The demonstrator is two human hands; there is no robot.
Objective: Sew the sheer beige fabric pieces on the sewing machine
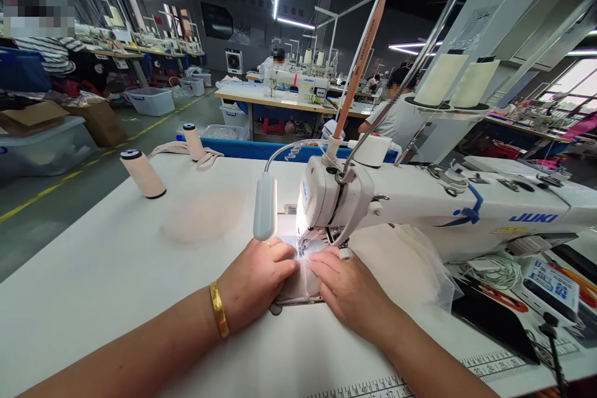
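A white sewing machine (pixel 321 199) stands before me, its lamp (pixel 265 208) lighting the needle area. Thin, sheer pale fabric (pixel 295 286) lies under the presser foot (pixel 302 250). On the left of the foot, my left hand (pixel 254 280) has its fingers closed and pressed on the fabric, fingertips near the needle. My right hand (pixel 347 286) does the same on the right, with thumb and fingers together on the cloth. A seam line runs between both hands. More sheer fabric (pixel 405 267) spreads to the right, under the machine arm. The needle tip is lost in glare.
Two thread cones, one at the left edge (pixel 143 174) and one farther back (pixel 193 143), stand on the white table (pixel 116 298). A power box (pixel 550 289), cables and a black tray (pixel 494 320) lie right. Other people sit at machines beyond.
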